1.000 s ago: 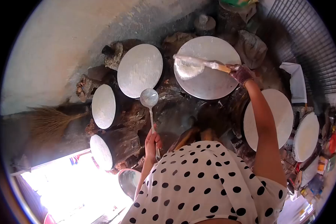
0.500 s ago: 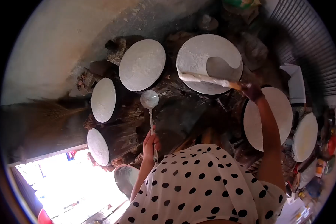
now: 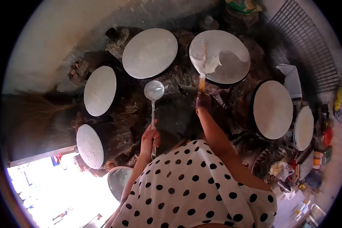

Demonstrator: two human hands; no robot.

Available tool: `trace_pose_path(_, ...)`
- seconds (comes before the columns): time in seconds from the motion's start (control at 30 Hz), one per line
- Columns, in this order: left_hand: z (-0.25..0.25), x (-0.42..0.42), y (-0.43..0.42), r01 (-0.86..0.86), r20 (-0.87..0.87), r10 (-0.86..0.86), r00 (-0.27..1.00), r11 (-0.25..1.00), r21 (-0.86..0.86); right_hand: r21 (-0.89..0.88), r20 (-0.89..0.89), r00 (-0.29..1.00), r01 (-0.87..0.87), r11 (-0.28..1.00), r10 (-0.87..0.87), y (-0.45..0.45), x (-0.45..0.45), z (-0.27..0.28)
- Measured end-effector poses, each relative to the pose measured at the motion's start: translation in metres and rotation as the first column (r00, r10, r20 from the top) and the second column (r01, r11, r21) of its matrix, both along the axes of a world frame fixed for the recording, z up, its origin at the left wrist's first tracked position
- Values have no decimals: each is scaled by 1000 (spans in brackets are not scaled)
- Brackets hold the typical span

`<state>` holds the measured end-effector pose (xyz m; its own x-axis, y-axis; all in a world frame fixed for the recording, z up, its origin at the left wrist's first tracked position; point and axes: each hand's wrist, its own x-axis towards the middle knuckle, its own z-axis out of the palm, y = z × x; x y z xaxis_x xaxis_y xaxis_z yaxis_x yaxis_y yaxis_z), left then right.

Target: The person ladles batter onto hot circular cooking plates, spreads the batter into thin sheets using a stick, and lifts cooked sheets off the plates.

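My left hand is closed around the long handle of a ladle, whose round bowl is wet with whitish batter. In my right hand is a flat wooden spreading stick, gripped by its handle. The stick's far part is blurred and lies over a large round griddle. White batter covers that griddle's left and top, curving around a bare grey area. Left of it, a second round griddle is coated all over in white.
More white-covered round griddles stand in an arc: two at left and two at right. A metal basin sits by my left forearm. A wire rack leans at upper right; a bright opening is at lower left.
My right hand has swung left and toward my body, turning the stick from crosswise to pointing away from me. The bare grey area is larger. My left hand still holds the ladle.
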<state>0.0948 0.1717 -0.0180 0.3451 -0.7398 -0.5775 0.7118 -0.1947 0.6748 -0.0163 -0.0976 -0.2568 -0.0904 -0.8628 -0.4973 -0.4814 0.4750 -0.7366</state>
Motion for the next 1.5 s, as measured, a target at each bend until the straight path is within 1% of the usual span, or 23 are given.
trace_pose_path(0.07, -5, 14, 20, 31, 54, -30, 998, 999, -16, 147, 186, 942, 253, 956, -278, 22, -26, 87)
trace_pose_path(0.1, -6, 17, 27, 25, 40, -24, 999, 1000, -16, 144, 172, 947, 250, 958, -273, 20, -24, 67)
trace_pose_path(0.13, -4, 20, 35, -2, 39, 1, 999, 1000, 18, -92, 170, 965, 216, 972, -199, 12, -14, 21)
trace_pose_path(0.27, 1, 37, 55, -42, 47, 41, 998, 998, 38, 66, 459, 857, 229, 971, -233, -4, 64, 13)
trace_pose_path(0.3, 1, 40, 59, -39, 45, 37, 998, 998, 44, 299, 438, 852, 162, 940, -286, 1, 66, 69)
trace_pose_path(0.63, 2, 58, 61, -32, 16, 32, 999, 999, -17, 136, 502, 784, 345, 928, -365, 33, -65, 80)
trace_pose_path(0.67, 2, 57, 58, -24, 11, 24, 1000, 999, -30, 77, 404, 841, 360, 930, -359, 31, -75, 89)
trace_pose_path(0.77, 3, 55, 51, -17, 25, 18, 1000, 999, -43, 159, 402, 803, 412, 897, -440, 17, -85, 94)
trace_pose_path(0.87, 0, 50, 41, 8, 39, -7, 999, 1000, -25, 179, 598, 703, 352, 919, -386, 11, -59, 84)
trace_pose_path(0.9, -5, 49, 39, 51, 36, -49, 998, 998, -47, 97, 580, 811, 33, 995, -84, 9, -50, 51)
trace_pose_path(0.93, -4, 48, 35, 94, 36, -92, 995, 993, -69, 25, 540, 808, -296, 955, 236, 12, -44, 47)
trace_pose_path(0.97, -1, 46, 30, 104, 47, -101, 994, 993, -64, 26, 550, 804, -287, 957, 226, 16, -49, 46)
trace_pose_path(1.03, 5, 40, 22, 98, 29, -96, 995, 994, -44, 183, 539, 834, 15, 983, -113, 33, -77, 49)
trace_pose_path(1.07, 8, 36, 18, 90, 35, -88, 995, 995, -50, 93, 441, 896, 9, 996, -49, 30, -103, 37)
trace_pose_path(1.1, 10, 34, 14, 95, 37, -94, 995, 994, -48, -253, 254, 961, -40, 967, 106, 19, -131, 12)
trace_pose_path(1.17, 12, 28, 5, 65, 33, -64, 997, 996, -52, -555, 11, 984, -144, 819, 180, 5, -169, 13)
trace_pose_path(1.23, 13, 23, -5, 71, 27, -69, 997, 996, -62, -59, 176, 975, 147, 987, -135, -8, -197, 39)
trace_pose_path(1.27, 13, 19, -9, 69, 18, -68, 998, 996, -65, -63, 176, 975, 151, 987, -138, -15, -199, 61)
trace_pose_path(1.33, 13, 10, -19, 83, 23, -82, 996, 995, -60, 196, 335, 928, 102, 975, -164, -27, -190, 94)
trace_pose_path(1.37, 12, 6, -25, 92, 30, -90, 995, 994, -52, 201, 336, 925, 111, 973, -175, -29, -182, 67)
trace_pose_path(1.4, 12, 1, -30, 101, 34, -100, 994, 994, -43, -217, 112, 971, -185, 959, 212, -28, -172, 13)
trace_pose_path(1.43, 11, -3, -35, 112, 8, -112, 994, 993, -46, -500, -243, 854, -517, 695, 460, -24, -163, 2)
trace_pose_path(1.5, 12, -10, -45, 128, -12, -128, 992, 991, -49, -494, -220, 860, -506, 707, 461, -9, -183, -10)
